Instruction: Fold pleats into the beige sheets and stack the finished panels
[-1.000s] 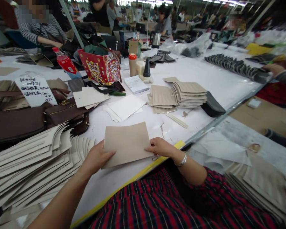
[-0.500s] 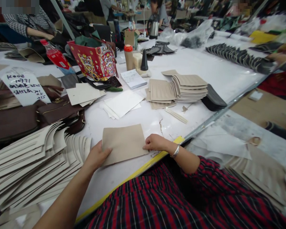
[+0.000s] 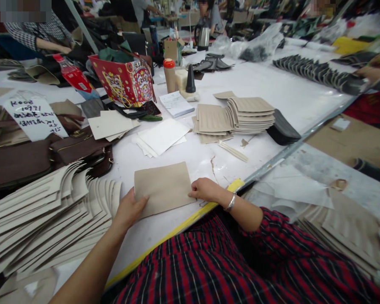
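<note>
Left hand (image 3: 128,211): fingers gripping left edge of beige sheet (image 3: 163,188), thumb on top.
Right hand (image 3: 205,190): fingers closed, seemingly pinching right edge.
Beige sheet: one, between both hands, near yellow strip (image 3: 193,219); better kept flat, with light and equal hold, to avoid crease.
Pale pile (image 3: 50,211): sheets too many to count.
Table (image 3: 259,80): one notepad (image 3: 177,104), one black cone (image 3: 190,82), one cup (image 3: 170,78), one red box (image 3: 117,82).

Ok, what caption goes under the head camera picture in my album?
Left hand and right hand hold a tan sheet by its sides at a white table, near fanned pale pieces.
</note>
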`<state>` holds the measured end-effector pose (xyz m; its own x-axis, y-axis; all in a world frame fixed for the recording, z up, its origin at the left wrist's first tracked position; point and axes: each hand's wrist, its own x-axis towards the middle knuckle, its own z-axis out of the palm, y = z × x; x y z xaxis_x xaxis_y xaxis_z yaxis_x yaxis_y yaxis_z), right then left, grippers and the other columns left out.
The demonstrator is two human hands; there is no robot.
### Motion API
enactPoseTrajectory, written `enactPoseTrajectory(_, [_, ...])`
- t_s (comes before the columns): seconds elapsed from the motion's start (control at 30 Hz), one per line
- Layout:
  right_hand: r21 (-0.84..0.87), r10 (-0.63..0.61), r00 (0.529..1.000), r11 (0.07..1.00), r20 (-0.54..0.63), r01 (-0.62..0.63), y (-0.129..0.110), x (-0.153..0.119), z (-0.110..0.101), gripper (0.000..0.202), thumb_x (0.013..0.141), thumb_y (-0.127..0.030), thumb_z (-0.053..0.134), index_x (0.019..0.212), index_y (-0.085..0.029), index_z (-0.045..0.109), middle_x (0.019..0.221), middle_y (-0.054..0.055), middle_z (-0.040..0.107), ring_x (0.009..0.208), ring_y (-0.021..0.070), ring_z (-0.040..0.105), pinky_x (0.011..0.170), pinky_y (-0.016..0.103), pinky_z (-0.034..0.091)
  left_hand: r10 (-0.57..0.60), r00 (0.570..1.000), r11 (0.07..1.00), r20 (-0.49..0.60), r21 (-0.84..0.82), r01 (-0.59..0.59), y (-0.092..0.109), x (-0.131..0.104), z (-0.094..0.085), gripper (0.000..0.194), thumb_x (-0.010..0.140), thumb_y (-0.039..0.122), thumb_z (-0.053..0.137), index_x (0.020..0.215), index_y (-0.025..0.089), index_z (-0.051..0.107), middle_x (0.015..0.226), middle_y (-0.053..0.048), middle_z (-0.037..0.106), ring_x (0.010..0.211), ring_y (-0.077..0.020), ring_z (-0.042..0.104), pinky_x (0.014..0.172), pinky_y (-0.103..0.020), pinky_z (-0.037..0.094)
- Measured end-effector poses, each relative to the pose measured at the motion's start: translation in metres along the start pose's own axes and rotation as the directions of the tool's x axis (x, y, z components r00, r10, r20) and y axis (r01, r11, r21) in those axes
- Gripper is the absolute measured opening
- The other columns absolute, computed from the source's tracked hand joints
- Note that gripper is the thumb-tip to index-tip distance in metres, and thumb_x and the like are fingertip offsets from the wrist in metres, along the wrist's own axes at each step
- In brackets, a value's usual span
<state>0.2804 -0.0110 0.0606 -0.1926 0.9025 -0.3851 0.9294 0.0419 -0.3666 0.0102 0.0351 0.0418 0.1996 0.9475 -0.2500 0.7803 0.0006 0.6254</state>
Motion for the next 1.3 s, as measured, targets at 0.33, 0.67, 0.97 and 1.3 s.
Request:
enactPoseTrajectory(0.33, [-0.103, 0.000, 1.000, 0.995, -0.008, -0.001, -0.005, -0.003, 0.004, 0.027, 0.081, -0.037, 0.049, 0.075, -0.017, 0.065, 0.077, 0.007, 0.065, 0.071, 0.0174, 0.057, 0.057, 0.024, 0.032, 0.045, 0.998, 0.997, -0.039, -0.054, -0.047, 0.000, -0.002, 0.004, 0.048, 0.074, 0.041, 0.049, 0.113, 0.014, 0.049, 0.104, -0.009, 0.062, 0.096, -0.0240, 0.058, 0.084, -0.035, 0.045])
enactPoseTrajectory(0.67, [-0.159, 0.004, 1.000, 0.987, -0.013, -0.006, -0.011, -0.005, 0.004, 0.025, 0.083, -0.034, 0.046, 0.072, -0.016, 0.060, 0.076, 0.008, 0.064, 0.072, 0.0178, 0.057, 0.058, 0.025, 0.031, 0.092, 0.995, 0.995, -0.031, 0.047, -0.091, 0.000, -0.007, 0.002, 0.042, 0.076, 0.034, 0.047, 0.114, 0.016, 0.048, 0.106, -0.007, 0.061, 0.097, -0.0232, 0.057, 0.083, -0.034, 0.044])
enactPoseTrajectory(0.97, [-0.108, -0.003, 0.999, 0.994, -0.038, -0.002, -0.011, -0.005, 0.009, 0.025, 0.082, -0.034, 0.045, 0.069, -0.017, 0.058, 0.067, 0.004, 0.060, 0.063, 0.0142, 0.052, 0.054, 0.024, 0.028, 0.084, 0.996, 0.977, 0.014, 0.194, -0.085, -0.008, -0.009, -0.013, 0.042, 0.074, 0.028, 0.053, 0.114, 0.017, 0.048, 0.100, -0.008, 0.063, 0.091, -0.0242, 0.058, 0.076, -0.032, 0.043])
enactPoseTrajectory(1.3, [-0.089, 0.014, 1.000, 0.996, -0.012, -0.015, -0.007, -0.001, 0.012, 0.026, 0.082, -0.035, 0.045, 0.065, -0.018, 0.055, 0.063, 0.003, 0.059, 0.059, 0.0135, 0.052, 0.053, 0.023, 0.028, 0.088, 0.996, 0.978, 0.013, 0.191, -0.088, -0.012, -0.006, -0.012, 0.041, 0.074, 0.027, 0.052, 0.114, 0.019, 0.047, 0.103, -0.006, 0.063, 0.092, -0.0228, 0.057, 0.075, -0.030, 0.042])
